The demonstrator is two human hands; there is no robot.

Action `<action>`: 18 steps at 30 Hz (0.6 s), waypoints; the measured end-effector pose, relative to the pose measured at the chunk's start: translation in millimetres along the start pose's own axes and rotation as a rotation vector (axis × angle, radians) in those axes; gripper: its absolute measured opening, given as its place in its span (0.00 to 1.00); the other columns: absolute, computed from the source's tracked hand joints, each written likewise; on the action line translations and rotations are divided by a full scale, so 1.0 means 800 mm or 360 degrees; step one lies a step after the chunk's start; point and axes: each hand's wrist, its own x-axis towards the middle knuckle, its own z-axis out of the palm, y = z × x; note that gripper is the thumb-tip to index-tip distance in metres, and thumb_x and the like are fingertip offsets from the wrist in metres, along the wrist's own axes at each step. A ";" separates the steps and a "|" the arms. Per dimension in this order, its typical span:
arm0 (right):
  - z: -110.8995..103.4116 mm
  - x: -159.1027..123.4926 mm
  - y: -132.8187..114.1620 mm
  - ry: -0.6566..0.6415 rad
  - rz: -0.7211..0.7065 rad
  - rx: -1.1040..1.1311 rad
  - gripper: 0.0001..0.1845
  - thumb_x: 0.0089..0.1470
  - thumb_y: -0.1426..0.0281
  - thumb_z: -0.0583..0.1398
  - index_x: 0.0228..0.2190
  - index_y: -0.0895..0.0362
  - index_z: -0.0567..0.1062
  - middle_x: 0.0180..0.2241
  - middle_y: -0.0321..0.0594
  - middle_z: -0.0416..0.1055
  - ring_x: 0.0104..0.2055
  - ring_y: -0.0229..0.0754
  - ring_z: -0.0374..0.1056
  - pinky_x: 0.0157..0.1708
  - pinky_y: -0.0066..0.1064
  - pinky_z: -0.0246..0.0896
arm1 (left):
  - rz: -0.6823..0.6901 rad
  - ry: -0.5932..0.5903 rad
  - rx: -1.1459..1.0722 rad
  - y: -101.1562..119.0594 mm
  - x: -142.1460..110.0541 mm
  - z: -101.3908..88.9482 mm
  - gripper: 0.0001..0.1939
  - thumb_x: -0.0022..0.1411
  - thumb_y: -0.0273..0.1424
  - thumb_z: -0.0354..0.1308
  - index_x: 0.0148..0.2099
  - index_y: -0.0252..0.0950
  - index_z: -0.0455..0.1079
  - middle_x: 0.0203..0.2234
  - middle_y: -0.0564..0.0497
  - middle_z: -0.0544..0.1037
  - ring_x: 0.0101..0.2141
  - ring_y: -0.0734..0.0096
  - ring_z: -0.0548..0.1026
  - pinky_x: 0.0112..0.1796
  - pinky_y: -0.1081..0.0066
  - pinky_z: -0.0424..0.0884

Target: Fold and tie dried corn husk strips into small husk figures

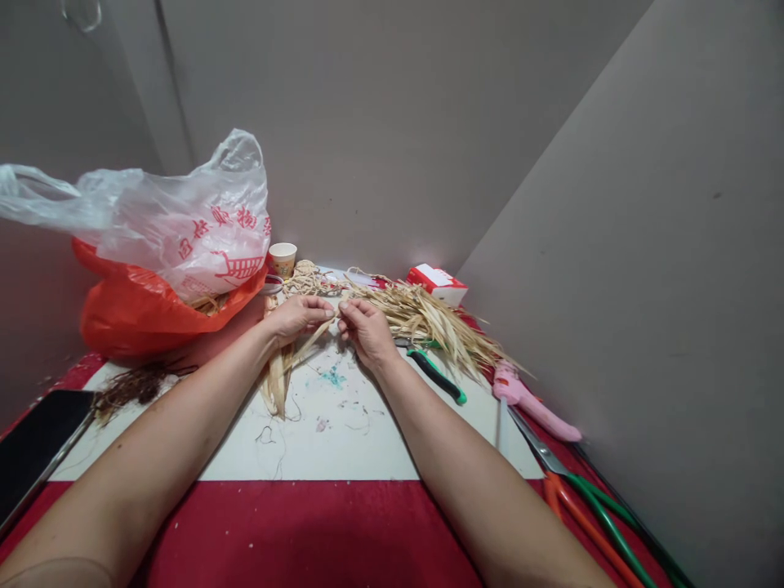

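Over the middle of a white board, my left hand is closed in a pinch on a pale dried husk strip, which slants down toward the left. The fingertips of my right hand pinch at the strip's upper end, almost touching the left fingertips; the exact grip point is too small to make out. More flat husk pieces lie below my left wrist. Just right of my right hand spreads a bundle of dry straw-like strips, and pliers with green-black handles rest beside it.
A plastic bag in a red bag stands at left, near a paper cup. Dark fibres and a phone lie left. A red-white box, pink glue gun and large scissors are right. Walls enclose the table.
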 end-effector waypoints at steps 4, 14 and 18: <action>-0.001 0.000 -0.003 -0.0004 -0.0002 0.0040 0.17 0.35 0.61 0.69 0.24 0.58 0.73 0.23 0.32 0.71 0.19 0.29 0.60 0.14 0.21 0.55 | -0.0013 -0.0009 -0.0100 0.002 -0.002 0.001 0.14 0.40 0.28 0.70 0.31 0.30 0.71 0.19 0.54 0.72 0.20 0.79 0.68 0.26 0.74 0.67; 0.001 0.000 -0.003 0.0067 -0.0083 0.0004 0.16 0.36 0.61 0.68 0.24 0.58 0.71 0.20 0.31 0.69 0.18 0.29 0.60 0.14 0.21 0.55 | -0.0095 -0.0013 -0.0045 0.006 -0.005 0.006 0.16 0.41 0.33 0.70 0.31 0.31 0.70 0.23 0.50 0.76 0.20 0.77 0.71 0.27 0.72 0.70; 0.002 -0.002 -0.002 0.0133 -0.0109 -0.0019 0.17 0.37 0.60 0.68 0.25 0.57 0.70 0.20 0.29 0.68 0.17 0.29 0.59 0.13 0.20 0.55 | 0.0072 0.0123 0.0102 0.005 -0.006 0.010 0.13 0.43 0.31 0.68 0.29 0.31 0.70 0.23 0.50 0.77 0.19 0.78 0.70 0.24 0.75 0.66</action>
